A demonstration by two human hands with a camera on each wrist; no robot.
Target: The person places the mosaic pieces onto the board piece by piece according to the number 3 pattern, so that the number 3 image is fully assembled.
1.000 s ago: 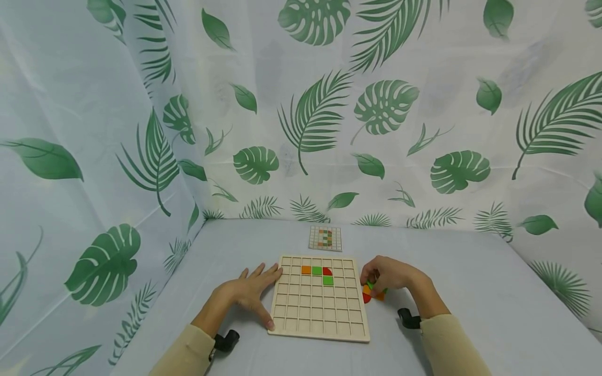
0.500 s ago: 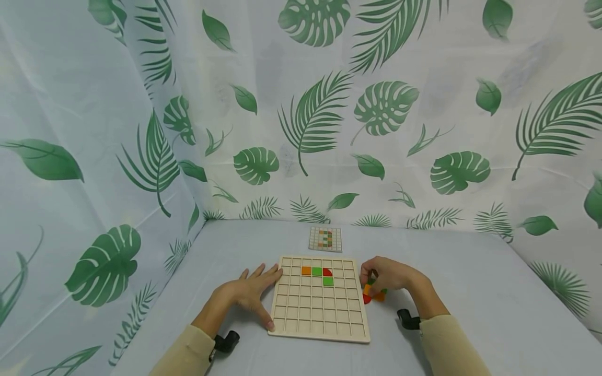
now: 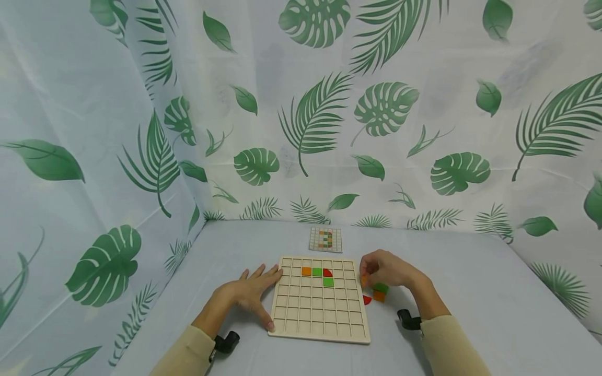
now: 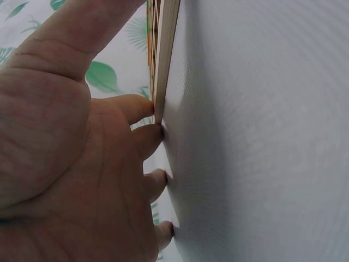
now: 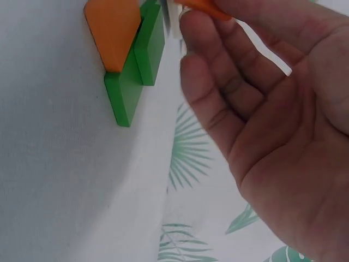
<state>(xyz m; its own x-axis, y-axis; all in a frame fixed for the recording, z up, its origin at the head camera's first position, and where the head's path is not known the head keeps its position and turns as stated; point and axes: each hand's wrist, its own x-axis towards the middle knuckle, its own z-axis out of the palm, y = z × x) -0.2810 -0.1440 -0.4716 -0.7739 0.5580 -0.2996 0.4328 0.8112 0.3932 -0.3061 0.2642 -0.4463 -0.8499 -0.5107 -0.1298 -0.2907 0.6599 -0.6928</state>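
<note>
A pale wooden grid board lies on the table. My left hand spreads its fingers along the board's left side, the thumb at the near corner. An orange tile, a green tile and a red tile with a rounded edge sit in one row, with another green tile below the red one. Just right of the board, my right hand pinches an orange tile between thumb and fingers. Near it lie a loose red tile, green tiles and an orange tile.
Behind the board lies a small card printed with a grid and coloured squares. A leaf-patterned curtain closes off the back and left of the pale-covered table.
My right hand has picked an orange tile out of the loose tiles and lifted slightly, leaving more of them showing. The left hand and the board have stayed where they were.
</note>
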